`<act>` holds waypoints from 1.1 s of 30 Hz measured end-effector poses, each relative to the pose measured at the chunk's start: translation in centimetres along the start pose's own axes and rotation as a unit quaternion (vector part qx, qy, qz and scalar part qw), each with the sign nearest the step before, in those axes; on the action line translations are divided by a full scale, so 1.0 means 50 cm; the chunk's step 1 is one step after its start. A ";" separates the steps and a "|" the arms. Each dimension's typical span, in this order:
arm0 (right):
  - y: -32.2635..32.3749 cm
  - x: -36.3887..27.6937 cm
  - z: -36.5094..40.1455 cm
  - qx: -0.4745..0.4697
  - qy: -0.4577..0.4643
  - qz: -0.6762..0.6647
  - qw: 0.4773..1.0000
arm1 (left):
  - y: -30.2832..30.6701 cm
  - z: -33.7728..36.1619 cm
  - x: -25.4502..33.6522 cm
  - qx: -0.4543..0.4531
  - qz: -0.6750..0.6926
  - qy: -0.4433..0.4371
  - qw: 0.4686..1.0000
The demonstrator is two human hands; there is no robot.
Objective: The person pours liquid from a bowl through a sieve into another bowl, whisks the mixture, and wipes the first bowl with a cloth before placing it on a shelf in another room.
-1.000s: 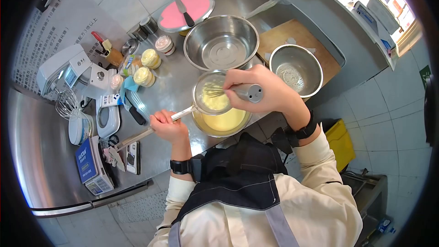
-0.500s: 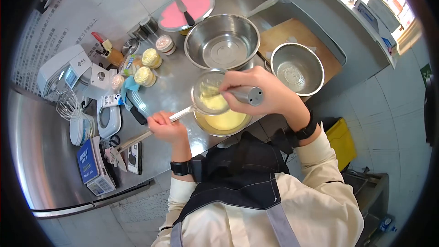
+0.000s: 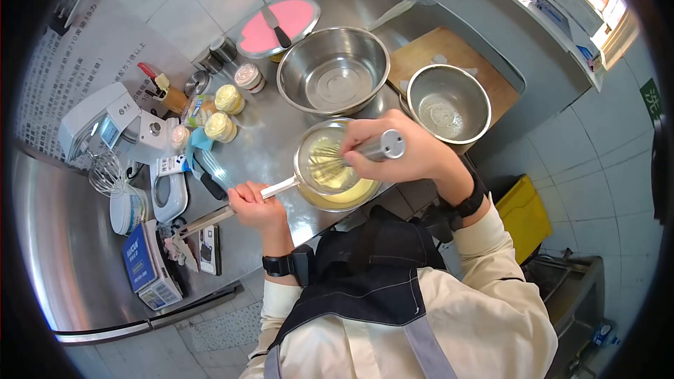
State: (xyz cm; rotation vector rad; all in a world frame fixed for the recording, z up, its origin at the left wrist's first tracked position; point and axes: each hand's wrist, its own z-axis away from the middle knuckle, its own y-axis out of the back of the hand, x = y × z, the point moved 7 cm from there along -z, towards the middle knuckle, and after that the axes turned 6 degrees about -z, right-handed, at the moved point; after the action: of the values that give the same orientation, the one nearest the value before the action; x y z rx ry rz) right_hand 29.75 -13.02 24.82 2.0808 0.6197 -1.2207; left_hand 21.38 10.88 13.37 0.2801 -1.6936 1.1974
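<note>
My left hand (image 3: 258,203) is closed around the long handle of a fine-mesh sieve (image 3: 281,186). The sieve sits over a steel bowl (image 3: 317,203) with smooth pale-yellow batter (image 3: 353,195) in it, and more yellow mixture lies in the mesh. In my right hand (image 3: 405,154) is a balloon whisk (image 3: 382,146), gripped by its metal handle. Its wires reach down into the sieve, in the yellow mixture. Right behind the sieve stands a large steel bowl (image 3: 333,74) with a bare bottom.
A smaller steel bowl (image 3: 449,103) with residue rests on a wooden board (image 3: 502,95) at right. Cream-topped cups (image 3: 221,127), a pink turntable (image 3: 256,31) with a spatula, a blue-handled brush (image 3: 202,139) and a kitchen scale (image 3: 168,196) stand to the left and back.
My right hand has shifted the whisk within the sieve, and its wires show more clearly now. The sieve sits slightly lower in view. Both hands keep their grips.
</note>
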 end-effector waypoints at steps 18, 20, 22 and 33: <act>-0.033 -0.028 -0.015 -0.004 0.083 0.086 0.993 | 0.016 -0.003 -0.011 0.027 -0.019 -0.023 0.999; -0.012 -0.022 -0.018 0.026 0.070 0.123 0.990 | 0.016 -0.006 -0.014 0.030 0.014 -0.015 0.999; -0.014 -0.037 -0.018 -0.011 0.073 0.077 0.994 | 0.015 -0.008 -0.010 0.012 0.024 -0.009 1.000; -0.037 -0.049 -0.024 -0.033 0.095 0.061 0.993 | 0.006 -0.008 -0.003 0.020 0.040 -0.030 0.999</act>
State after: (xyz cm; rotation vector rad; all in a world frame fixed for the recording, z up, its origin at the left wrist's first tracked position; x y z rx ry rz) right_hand 28.09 -11.09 26.90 2.1602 0.5990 -0.9290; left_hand 21.50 11.31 13.06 0.2768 -1.7493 1.2947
